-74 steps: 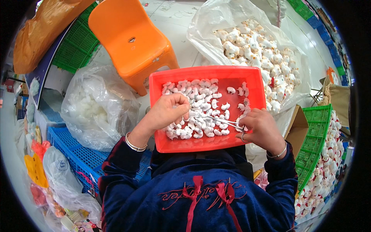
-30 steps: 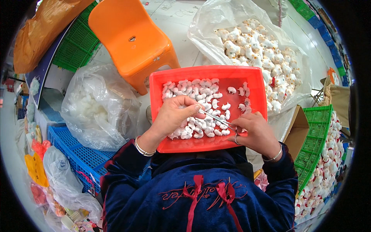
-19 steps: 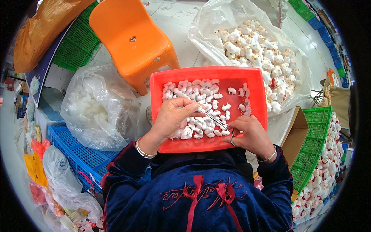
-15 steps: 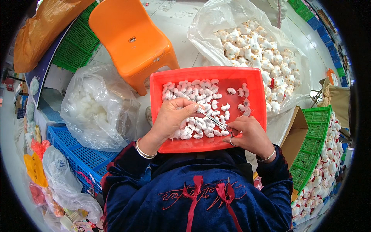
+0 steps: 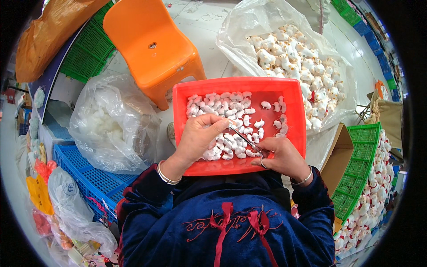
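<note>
A red plastic tub (image 5: 240, 82) sits in front of me, with many small curved white fabric pieces (image 5: 218, 104) spread inside, denser on the left. Over the tub, my left hand (image 5: 195, 140) is closed in a pinch, thumb against forefinger, on a small white fabric piece (image 5: 230, 123) mostly hidden by the fingers. My right hand (image 5: 284, 153) is closed round the ring handles of metal forceps (image 5: 246, 139). Their tips point up and left and meet the piece at my left fingertips. A few loose pieces (image 5: 279, 106) lie along the tub's right side.
An orange plastic stool (image 5: 153, 53) stands beyond the tub. Clear bags hold white stuffing (image 5: 102, 122) at left and white plush figures (image 5: 318, 82) at upper right. A blue crate (image 5: 89, 171) is at left; a cardboard box (image 5: 338, 151) and green crate (image 5: 358, 164) are at right.
My right hand has shifted slightly left, and the forceps have turned a little in its grip. The left hand keeps its pinch in nearly the same spot.
</note>
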A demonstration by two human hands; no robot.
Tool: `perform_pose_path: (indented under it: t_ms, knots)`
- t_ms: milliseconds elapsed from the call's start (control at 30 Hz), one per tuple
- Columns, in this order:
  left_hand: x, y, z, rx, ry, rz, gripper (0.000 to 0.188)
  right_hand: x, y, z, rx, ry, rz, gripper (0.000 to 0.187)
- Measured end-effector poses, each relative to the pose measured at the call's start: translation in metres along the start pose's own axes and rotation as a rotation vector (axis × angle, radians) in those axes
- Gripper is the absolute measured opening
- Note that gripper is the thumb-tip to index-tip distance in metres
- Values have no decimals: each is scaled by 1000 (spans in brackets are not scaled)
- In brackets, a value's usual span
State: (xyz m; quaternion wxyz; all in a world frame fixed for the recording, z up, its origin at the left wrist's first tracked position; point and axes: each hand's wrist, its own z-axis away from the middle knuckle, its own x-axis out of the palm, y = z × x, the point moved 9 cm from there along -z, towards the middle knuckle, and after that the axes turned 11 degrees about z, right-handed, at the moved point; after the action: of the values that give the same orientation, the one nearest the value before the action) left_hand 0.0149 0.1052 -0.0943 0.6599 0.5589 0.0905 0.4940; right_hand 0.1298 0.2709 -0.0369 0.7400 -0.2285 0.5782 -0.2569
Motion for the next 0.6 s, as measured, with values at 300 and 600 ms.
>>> perform_pose_path:
  t_ms: [300, 600]
  knots:
    - [-4, -18, -8, -6, -69, 58, 18, 10, 9, -2, -50, -33, -73, 36]
    - [1, 0, -1, -44, -102, 29, 21, 12, 15, -4, 47, -158, -129, 42]
